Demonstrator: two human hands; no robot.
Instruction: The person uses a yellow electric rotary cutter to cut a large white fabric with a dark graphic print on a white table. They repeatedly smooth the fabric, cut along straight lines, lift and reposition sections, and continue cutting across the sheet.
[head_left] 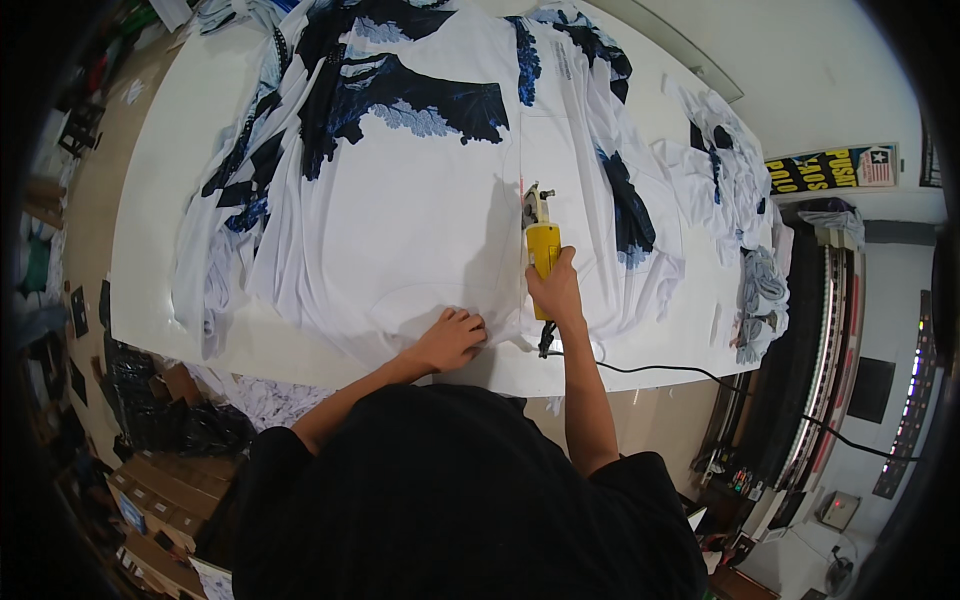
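My right hand (555, 290) grips a yellow electric cloth cutter (543, 245), its metal head and blade guard (536, 205) over the white fabric beside a faint drawn line. A black cable runs from its rear to the right. My left hand (450, 338) rests with bent, slightly parted fingers on the fabric near the lower table edge. Beneath both hands lie stacked layers of white cloth (410, 220) printed with navy and light-blue patches (420, 95). My thumb on the left is hidden.
Heaped cloth pieces (715, 160) lie at the white table's (150, 250) right, more printed cloth (230, 190) at its left. Below left are black bags (170, 410) and cardboard boxes (155, 500). Long rolls (830, 340) stand beyond the table's right side; the cable (650, 369) crosses toward them.
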